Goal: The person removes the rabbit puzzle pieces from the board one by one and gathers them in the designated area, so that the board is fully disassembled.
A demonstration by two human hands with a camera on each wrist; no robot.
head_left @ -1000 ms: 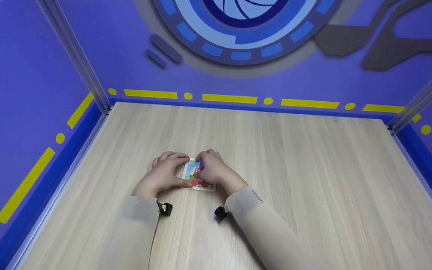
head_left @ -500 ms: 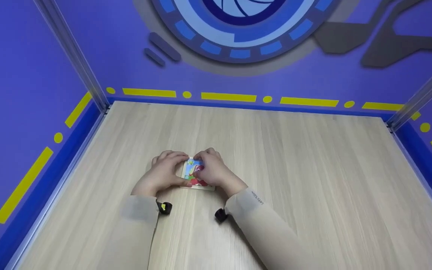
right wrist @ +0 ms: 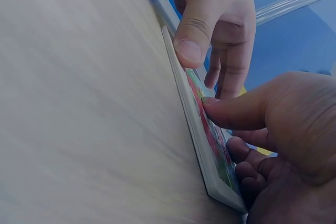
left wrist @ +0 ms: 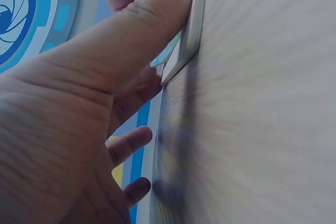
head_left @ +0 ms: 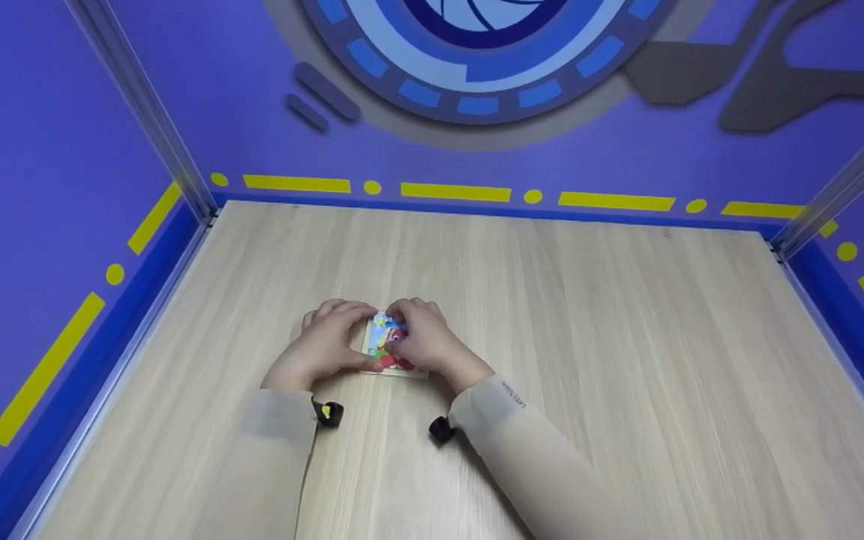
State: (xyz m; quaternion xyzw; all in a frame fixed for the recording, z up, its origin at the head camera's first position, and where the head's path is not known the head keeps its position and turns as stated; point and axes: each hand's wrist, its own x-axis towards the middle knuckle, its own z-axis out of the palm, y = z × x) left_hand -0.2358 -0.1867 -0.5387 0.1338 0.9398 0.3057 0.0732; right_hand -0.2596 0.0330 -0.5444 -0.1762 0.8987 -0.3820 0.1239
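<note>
"Where is the picture board (head_left: 393,362) lying?"
"On the table (head_left: 589,337). The left grip (head_left: 327,341) is holding its left side; the right grip (head_left: 426,339) is touching its face (whether pinching, I can't tell)."

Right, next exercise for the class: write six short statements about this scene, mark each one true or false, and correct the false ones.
1. The right hand has its thumb touching the picture board. True.
2. The left hand touches nothing. False: the left hand has its thumb on the board's pale border.
3. The board leans against the back wall. False: it is between the hands, apart from the back wall.
4. The tabletop has a pale wood-grain surface. True.
5. Both sleeves are black. False: the left sleeve and right sleeve are beige.
6. Dark lettering runs along the right sleeve's cuff. True.
</note>
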